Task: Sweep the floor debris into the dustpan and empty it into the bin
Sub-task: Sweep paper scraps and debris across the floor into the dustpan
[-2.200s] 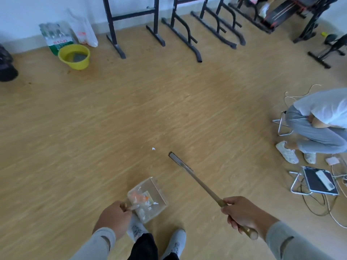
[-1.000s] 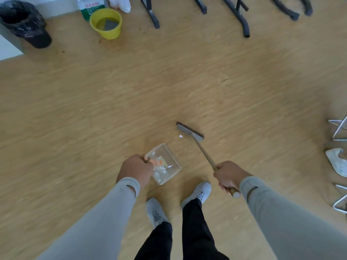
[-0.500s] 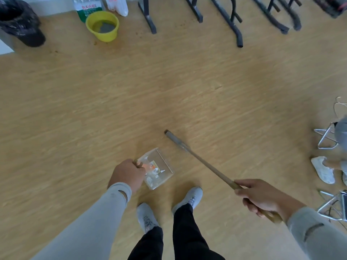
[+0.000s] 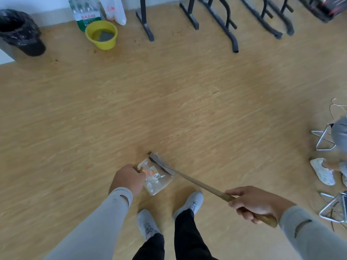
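Clear dustpan (image 4: 158, 182) sits on the wood floor (image 4: 169, 102) just ahead of the person's two grey shoes (image 4: 189, 203), tilted, open side facing up-right in the head view. Inside it: small debris (image 4: 153, 173), white scraps plus an orange bit, bunched toward the handle side. Left hand (image 4: 128, 180) grips the dustpan's handle end, fingers curled round it, knuckles toward the camera. Broom (image 4: 189, 179): dark narrow head lies across the dustpan's open edge, touching it; thin wooden stick runs down-right from there. Right hand (image 4: 256, 205) holds the stick near its rear end, fingers wrapped under, thumb along the top; the stick's butt pokes out behind the hand. Both arms in light grey sleeves, black trousers below.

Farther out: black-bagged bin (image 4: 20, 32) at the top-left by the wall, well apart from the dustpan. Yellow bucket (image 4: 101, 36) near it to the right, something grey inside, cannot tell what. Behind the bucket a pack of water bottles (image 4: 84, 11) and a white plastic bag (image 4: 114, 9) against the wall. Brown specks on the floor round the bucket. Black metal stand legs (image 4: 225, 21) along the top edge. Right edge: another person, only a grey-clad part and a white shoe (image 4: 322, 170) visible, beside metal-framed stools (image 4: 323, 139) and some cables.
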